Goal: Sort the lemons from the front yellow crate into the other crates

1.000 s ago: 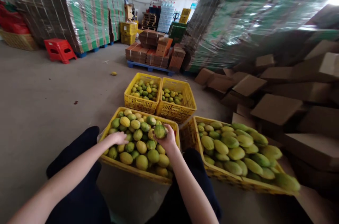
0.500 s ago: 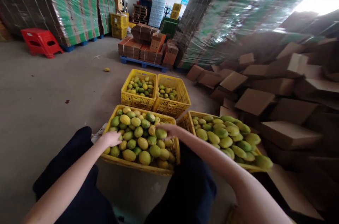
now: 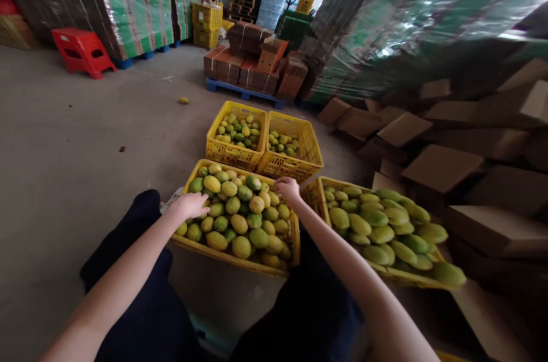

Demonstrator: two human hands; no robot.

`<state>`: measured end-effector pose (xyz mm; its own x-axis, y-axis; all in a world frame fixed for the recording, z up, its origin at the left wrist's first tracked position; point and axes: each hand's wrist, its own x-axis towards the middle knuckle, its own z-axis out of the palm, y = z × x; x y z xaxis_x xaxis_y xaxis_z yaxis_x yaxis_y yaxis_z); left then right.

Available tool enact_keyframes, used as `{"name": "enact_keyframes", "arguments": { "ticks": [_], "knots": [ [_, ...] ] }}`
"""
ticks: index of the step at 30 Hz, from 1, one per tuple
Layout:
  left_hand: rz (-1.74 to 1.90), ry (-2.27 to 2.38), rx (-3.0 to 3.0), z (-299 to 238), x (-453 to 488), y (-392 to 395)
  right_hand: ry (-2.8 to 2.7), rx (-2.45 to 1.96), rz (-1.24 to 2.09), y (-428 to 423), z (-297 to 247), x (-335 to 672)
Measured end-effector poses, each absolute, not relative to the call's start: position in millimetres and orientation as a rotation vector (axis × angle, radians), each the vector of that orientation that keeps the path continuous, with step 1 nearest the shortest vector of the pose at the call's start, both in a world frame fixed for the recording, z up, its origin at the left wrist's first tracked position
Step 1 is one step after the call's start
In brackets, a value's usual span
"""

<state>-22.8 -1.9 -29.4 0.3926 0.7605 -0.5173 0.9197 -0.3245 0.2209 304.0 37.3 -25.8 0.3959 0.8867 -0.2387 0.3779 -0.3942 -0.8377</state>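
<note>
A yellow plastic crate [image 3: 231, 261] full of lemons [image 3: 238, 224], some green and some yellow, stands between my knees. Over its left side, my left hand [image 3: 192, 206] reaches with fingers stretched out, touching or just above the fruit; no lemon shows in its grip. My right hand [image 3: 287, 188] is above the far right corner of the crate. Its fingers are loosely bent and apart, and I see nothing in them. The undersides of both hands are hidden.
A heaped crate of green-yellow fruit [image 3: 381, 218] stands to the right. Beyond are two partly filled yellow crates [image 3: 234, 152]. Cardboard boxes [image 3: 443, 168] lie piled at right. A red stool [image 3: 83, 52], a stray lemon [image 3: 184, 100] and a blue pallet [image 3: 244, 93] are farther off.
My right hand has moved up and away from a green lemon towards the crate's far right corner. My left hand has lifted slightly and its fingers have straightened. The view has shifted.
</note>
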Motion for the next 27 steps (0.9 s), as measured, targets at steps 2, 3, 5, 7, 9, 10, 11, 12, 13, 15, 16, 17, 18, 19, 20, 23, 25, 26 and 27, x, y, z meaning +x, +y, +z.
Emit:
{"name": "enact_keyframes", "arguments": {
  "ticks": [2, 3, 5, 7, 9, 10, 11, 12, 13, 15, 16, 17, 18, 19, 20, 23, 25, 26, 27],
  "knots": [
    [-0.430, 1.435, 2.174, -28, -22, 0, -1.292, -1.935, 0.895, 32, -48, 276],
    [-0.420, 1.439, 2.172, -27, -22, 1, -1.405, -1.908, 0.892, 32, -56, 261],
    [-0.393, 1.453, 2.169, -24, -23, 2, -1.629, -1.830, 0.904, 38, -67, 229],
    [-0.376, 1.482, 2.159, -21, -25, 2, -1.841, -1.755, 0.896, 48, -74, 196],
    [-0.375, 1.513, 2.141, -16, -29, 2, -2.025, -1.700, 0.857, 59, -78, 165],
    [-0.382, 1.526, 2.130, -14, -31, 1, -2.105, -1.683, 0.834, 64, -80, 152],
    [-0.392, 1.537, 2.117, -11, -34, 2, -2.178, -1.672, 0.815, 68, -82, 140],
    [-0.400, 1.550, 2.102, -8, -36, 2, -2.243, -1.666, 0.801, 72, -84, 129],
    [-0.406, 1.562, 2.084, -6, -38, 3, -2.299, -1.665, 0.792, 75, -86, 120],
    [-0.416, 1.591, 2.048, -2, -43, 4, -2.374, -1.672, 0.780, 80, -90, 108],
    [-0.421, 1.603, 2.035, -1, -45, 5, -2.390, -1.677, 0.772, 80, -91, 103],
    [-0.426, 1.612, 2.028, 0, -47, 6, -2.394, -1.681, 0.766, 80, -92, 101],
    [-0.429, 1.618, 2.029, 0, -49, 6, -2.386, -1.680, 0.759, 80, -91, 100],
    [-0.432, 1.622, 2.035, 1, -50, 7, -2.369, -1.673, 0.751, 78, -90, 100],
    [-0.434, 1.622, 2.043, 1, -51, 7, -2.345, -1.659, 0.744, 76, -88, 102],
    [-0.453, 1.599, 2.058, 1, -52, 7, -2.244, -1.597, 0.702, 66, -75, 119],
    [-0.476, 1.588, 2.056, 0, -52, 9, -2.120, -1.559, 0.697, 59, -64, 140],
    [-0.482, 1.587, 2.054, -1, -52, 10, -2.032, -1.536, 0.714, 54, -57, 153],
    [-0.486, 1.590, 2.052, -2, -51, 12, -1.834, -1.468, 0.821, 49, -51, 168]
  ]
}}
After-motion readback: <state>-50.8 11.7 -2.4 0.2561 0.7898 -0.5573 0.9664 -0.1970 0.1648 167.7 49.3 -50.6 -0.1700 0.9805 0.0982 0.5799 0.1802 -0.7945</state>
